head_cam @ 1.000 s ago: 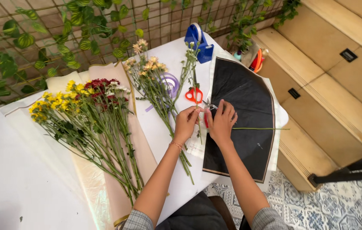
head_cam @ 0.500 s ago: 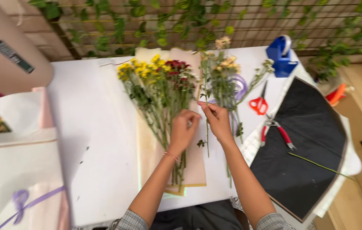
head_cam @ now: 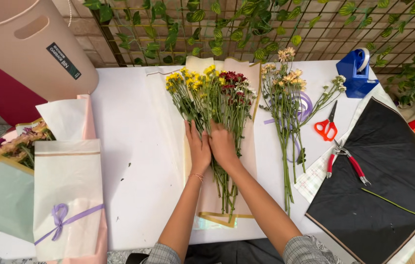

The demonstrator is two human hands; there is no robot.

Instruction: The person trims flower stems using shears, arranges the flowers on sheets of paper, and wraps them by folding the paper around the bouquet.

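Note:
A bunch of yellow, red and white flowers (head_cam: 212, 93) lies on cream wrapping paper (head_cam: 251, 146) in the middle of the white table (head_cam: 129, 146). My left hand (head_cam: 198, 149) and my right hand (head_cam: 223, 146) rest side by side on the stems of this bunch, palms down, fingers pressing the stems together. A second loose bunch of pale flowers (head_cam: 285, 98) lies to the right, apart from my hands.
Red scissors (head_cam: 327, 126), red-handled pruners (head_cam: 346, 164) and a blue tape dispenser (head_cam: 356, 73) lie at the right beside black wrapping paper (head_cam: 378, 186). Wrapped bouquets (head_cam: 65, 195) sit at the left under a beige bin (head_cam: 31, 44). A leafy wire trellis (head_cam: 246, 24) backs the table.
My view has swung left from the black paper to the flower bunch. Both hands moved from the pale loose stems onto the stems of the yellow and red bunch.

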